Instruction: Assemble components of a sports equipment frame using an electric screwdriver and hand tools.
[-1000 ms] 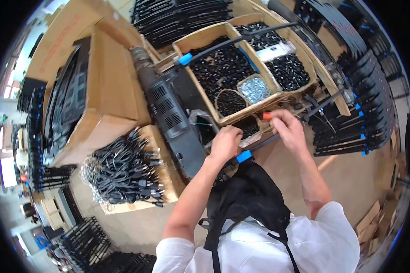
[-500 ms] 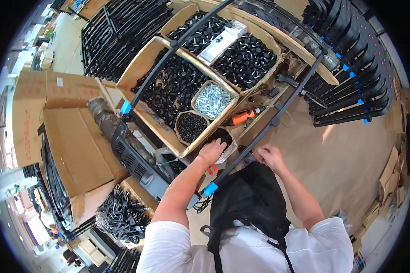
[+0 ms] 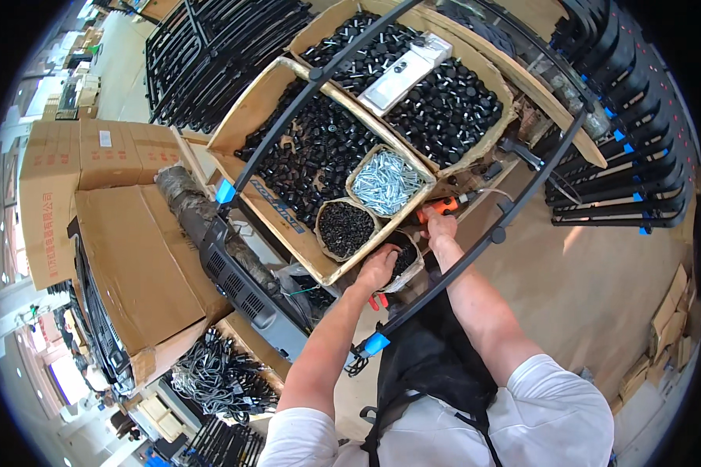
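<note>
The orange power screwdriver (image 3: pixel 439 207) lies at the near side of the parts trays, its dark nose directed to the right. The right hand (image 3: pixel 442 227) is at the near side of its body, fingers touching it; whether they are closed around it cannot be told. The left hand (image 3: pixel 378 266) is at a small lined container (image 3: pixel 407 282) of dark parts, fingers bent over its rim; their tips are hidden, so any grip cannot be told.

Just beside that container is a paper-walled cup of small black screws (image 3: pixel 346 228) (next to it, a square box of silver screws (image 3: pixel 386 181)). Both sit in the near corner of a cardboard tray (image 3: pixel 308 255) filled with black-headed fittings (image 3: pixel 296 148). A second compartment adjoins it and carries a white rectangular case (image 3: pixel 405 75).

A black tubular frame (image 3: pixel 413 307) with blue end wraps surrounds the trays. To the left are a vented dark housing (image 3: pixel 245 284), a cardboard carton (image 3: pixel 144 249) and bundled black cables (image 3: pixel 222 377).
</note>
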The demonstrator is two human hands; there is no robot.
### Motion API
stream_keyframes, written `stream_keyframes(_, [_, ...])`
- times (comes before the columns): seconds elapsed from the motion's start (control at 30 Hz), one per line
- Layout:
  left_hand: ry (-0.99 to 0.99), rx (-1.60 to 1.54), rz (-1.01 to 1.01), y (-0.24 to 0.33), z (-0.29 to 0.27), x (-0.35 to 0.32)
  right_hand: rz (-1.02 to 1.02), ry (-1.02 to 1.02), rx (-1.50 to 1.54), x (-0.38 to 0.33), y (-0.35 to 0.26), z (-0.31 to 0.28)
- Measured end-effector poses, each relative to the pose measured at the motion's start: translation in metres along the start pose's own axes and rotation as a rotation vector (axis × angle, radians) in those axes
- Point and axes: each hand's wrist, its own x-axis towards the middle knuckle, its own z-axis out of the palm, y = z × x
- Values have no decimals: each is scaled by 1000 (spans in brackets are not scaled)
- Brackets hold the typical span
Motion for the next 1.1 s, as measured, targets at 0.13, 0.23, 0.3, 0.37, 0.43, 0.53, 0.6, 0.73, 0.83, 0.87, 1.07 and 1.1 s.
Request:
stream_keyframes(0.13, [-16,-164,-82,-10,-7,-1,-247,-54,173,-8,-10,-5])
stream_keyframes(0.23, [-187,-638,-325,-5,-10,2,21,-453,359,3,-41,-48])
stream_keyframes(0.3, [-182,-761,-403,0,-12,1,152,-619,420,3,-52,-71])
stream_keyframes(0.37, [-148,-836,-412,8,-8,-1,77,-621,478,-7,-47,-91])
stream_keyframes(0.43, [-185,-1051,-455,6,-15,-7,-27,-597,435,-38,-40,-109])
stream_keyframes(0.53, [-249,-1238,-411,4,-20,-12,-207,-528,404,-73,-19,-141])
stream_keyframes(0.6, [-277,-1285,-409,11,-21,-17,-165,-569,433,-85,-5,-172])
stream_keyframes(0.73, [-329,-1312,-347,23,-30,-26,-351,-541,198,-164,-28,-219])
stream_keyframes(0.83, [-302,-1194,-261,26,-30,-32,-658,-582,-239,-186,-46,-253])
stream_keyframes(0.87, [-312,-1177,-177,27,-33,-37,-849,-572,-556,-196,-61,-257])
stream_keyframes(1.07, [-136,-1367,-71,66,-41,-80,-1017,-689,-639,-287,-135,-243])
stream_keyframes(1.1, [-112,-1382,-53,68,-44,-86,-969,-750,-527,-291,-139,-235])
